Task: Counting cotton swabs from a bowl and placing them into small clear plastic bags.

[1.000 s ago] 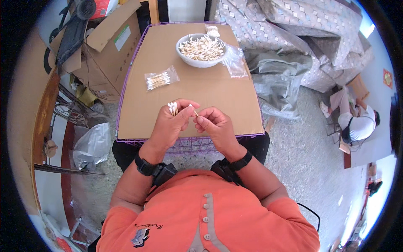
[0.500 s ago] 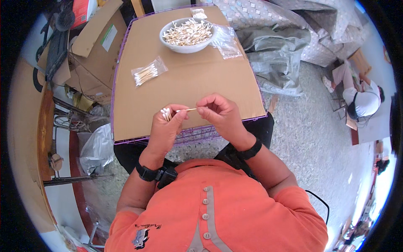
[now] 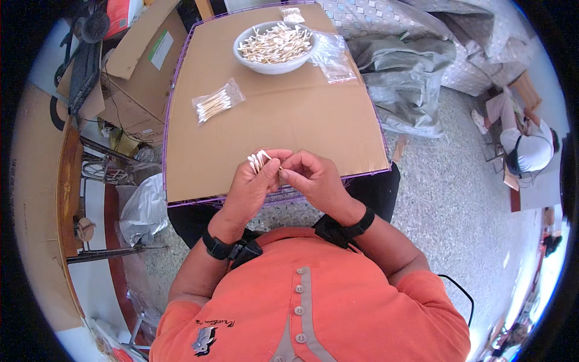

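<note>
A small bunch of cotton swabs (image 3: 258,161) sticks up from my left hand (image 3: 254,184), whose fingers and thumb are closed round the sticks. My right hand (image 3: 315,180) meets it at the fingertips, pinching near the lower ends of the swabs; what exactly lies in that pinch is mostly hidden. Both hands are over the near edge of the cardboard tabletop (image 3: 283,120). Beyond them a clear bag of cotton swabs (image 3: 216,104) lies flat at the left. A whitish bowl (image 3: 274,66) heaped with loose cotton swabs (image 3: 274,43) stands at the far side.
Clear plastic bags (image 3: 333,57) lie right of the bowl, and another small packet (image 3: 292,14) behind it. Purple wire (image 3: 172,102) edges the table. Cardboard boxes (image 3: 142,72) stand at the left, grey sacking (image 3: 398,78) at the right. A person (image 3: 528,142) sits at far right.
My hands have come together. The single swab stretched between them has drawn in toward the bunch in my left hand, which has shifted right. The view has moved slightly.
</note>
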`<state>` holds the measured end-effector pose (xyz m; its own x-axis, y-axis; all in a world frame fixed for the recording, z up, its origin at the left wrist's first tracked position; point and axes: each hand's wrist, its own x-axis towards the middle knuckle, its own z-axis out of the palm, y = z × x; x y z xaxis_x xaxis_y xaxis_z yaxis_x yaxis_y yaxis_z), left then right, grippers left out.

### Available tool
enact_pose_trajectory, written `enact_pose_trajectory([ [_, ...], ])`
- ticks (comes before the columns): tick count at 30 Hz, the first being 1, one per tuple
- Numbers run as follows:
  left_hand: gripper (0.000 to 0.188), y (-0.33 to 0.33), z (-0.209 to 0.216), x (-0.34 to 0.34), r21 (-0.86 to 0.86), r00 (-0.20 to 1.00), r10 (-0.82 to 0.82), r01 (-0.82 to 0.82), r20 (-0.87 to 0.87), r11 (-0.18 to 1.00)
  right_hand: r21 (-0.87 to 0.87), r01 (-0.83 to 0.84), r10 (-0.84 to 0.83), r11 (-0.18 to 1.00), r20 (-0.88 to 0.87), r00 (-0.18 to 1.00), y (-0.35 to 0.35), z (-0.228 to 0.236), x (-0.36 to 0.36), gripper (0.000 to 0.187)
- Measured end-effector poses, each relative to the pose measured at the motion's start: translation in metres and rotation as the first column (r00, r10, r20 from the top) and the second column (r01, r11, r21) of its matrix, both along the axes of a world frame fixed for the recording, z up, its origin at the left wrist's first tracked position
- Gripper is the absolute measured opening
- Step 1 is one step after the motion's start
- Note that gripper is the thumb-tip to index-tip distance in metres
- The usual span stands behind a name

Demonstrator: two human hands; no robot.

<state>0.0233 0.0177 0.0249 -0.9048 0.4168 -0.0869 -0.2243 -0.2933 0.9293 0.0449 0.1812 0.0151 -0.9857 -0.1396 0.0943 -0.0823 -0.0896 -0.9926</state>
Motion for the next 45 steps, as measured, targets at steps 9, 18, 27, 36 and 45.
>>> enact_pose_trajectory([
  [9, 0.032, -0.002, 0.026, 0.006, 0.149, 0.976, 0.005, -0.039, 0.219, 0.988, 0.252, 0.162, -0.032, 0.954, -0.451, 0.892, 0.029, 0.033, -0.017, 0.031],
  [18, 0.024, -0.008, 0.022, 0.008, 0.42, 0.755, -0.528, 0.365, 0.389, 0.831, 0.348, -0.447, 0.535, 0.824, -0.218, 0.817, 0.022, 0.059, -0.015, 0.043],
  [27, 0.021, -0.005, 0.012, 0.007, 0.394, 0.801, -0.507, 0.374, 0.319, 0.839, 0.461, -0.165, 0.401, 0.872, -0.479, 0.781, 0.021, 0.039, -0.018, 0.032],
  [36, 0.007, -0.001, 0.016, 0.005, -0.117, 0.911, -0.302, 0.345, 0.281, 0.931, 0.479, -0.172, 0.312, 0.861, -0.228, 0.922, 0.03, 0.051, -0.018, 0.032],
  [45, 0.011, 0.012, 0.024, 0.004, -0.353, 0.956, -0.29, 0.289, 0.051, 0.89, 0.516, -0.242, 0.39, 0.822, -0.202, 0.898, 0.022, 0.056, -0.015, 0.016],
])
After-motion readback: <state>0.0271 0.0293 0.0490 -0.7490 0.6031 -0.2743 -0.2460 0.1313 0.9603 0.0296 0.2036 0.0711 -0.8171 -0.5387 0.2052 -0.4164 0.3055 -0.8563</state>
